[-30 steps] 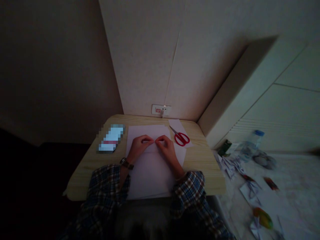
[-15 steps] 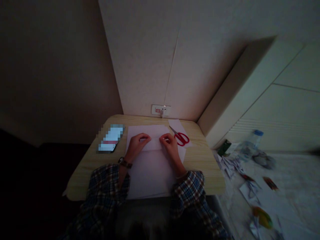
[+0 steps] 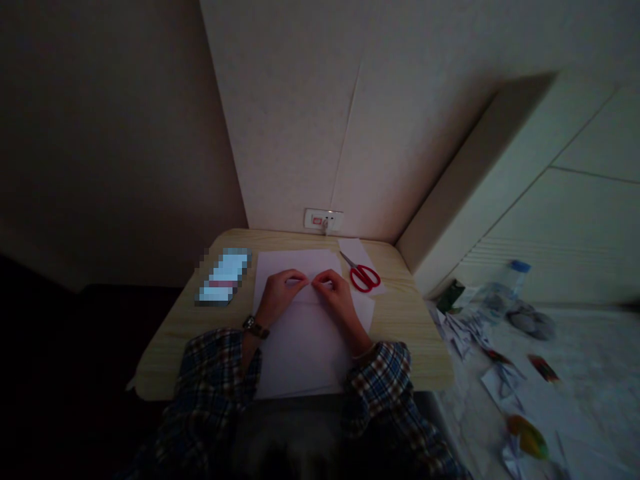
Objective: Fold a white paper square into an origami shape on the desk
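Over the white paper sheets [image 3: 305, 353] on the small table, my left hand [image 3: 284, 292] and my right hand [image 3: 336, 295] meet with their fingertips almost touching. Each hand is closed in a thumb-and-finger pinch on a white piece of paper [image 3: 303, 293], whose outline blends with the sheets below. Just right of my right hand lie scissors [image 3: 364, 276] with red handles, blades pointing up and left. They rest partly on another white paper piece [image 3: 351, 245]. A watch is on my left wrist.
A phone [image 3: 225, 277] with a lit, blurred screen lies on the table's [image 3: 415, 333] left side. A wall socket [image 3: 324, 219] with a plug sits behind the table. Lower on the right are a plastic bottle [image 3: 515, 277], paper scraps [image 3: 460, 333] and a yellow-green object [image 3: 527, 437].
My hands have drawn together, narrowing the gap between their fingertips; both still pinch. The whole view has shifted slightly. The scissors and phone stay in place on the table.
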Demonstrator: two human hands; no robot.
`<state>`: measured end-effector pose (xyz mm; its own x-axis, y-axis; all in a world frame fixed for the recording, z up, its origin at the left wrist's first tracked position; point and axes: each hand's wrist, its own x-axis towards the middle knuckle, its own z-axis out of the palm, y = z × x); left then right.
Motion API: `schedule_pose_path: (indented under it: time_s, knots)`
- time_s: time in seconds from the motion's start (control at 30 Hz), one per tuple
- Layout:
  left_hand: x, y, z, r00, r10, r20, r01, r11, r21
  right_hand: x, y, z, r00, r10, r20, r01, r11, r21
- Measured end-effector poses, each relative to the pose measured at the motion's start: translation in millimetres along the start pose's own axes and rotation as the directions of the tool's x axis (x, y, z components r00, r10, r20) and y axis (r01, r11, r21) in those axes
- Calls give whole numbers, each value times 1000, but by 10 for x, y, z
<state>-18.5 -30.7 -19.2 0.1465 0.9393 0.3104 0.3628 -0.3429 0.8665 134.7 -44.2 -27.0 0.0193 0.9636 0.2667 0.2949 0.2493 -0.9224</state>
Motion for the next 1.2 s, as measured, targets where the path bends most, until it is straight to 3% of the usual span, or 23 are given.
schedule_pose_path:
  time_s: [0.27,0.47,0.73,0.87,1.2]
  knots:
    - [67,-122,-70,995,-79,-65,75,996,-54,8,35,-47,993,-30,-110,30,1000,5]
    - [79,-127,-122,983,-116,-142,98,987,-125,3,41,-63,992,-26,-127,30,999,30]
    - [66,-162,-68,991,-97,-89,83,986,-144,5,67,-65,988,-26,-152,35,998,55]
    - [59,-142,-74,991,-96,-96,84,989,-121,1,42,-54,991,-33,-131,39,998,49]
    - [24,-52,-18,1000,-3,25,4,999,-43,-21,10,-17,997,-55,-55,56,998,32]
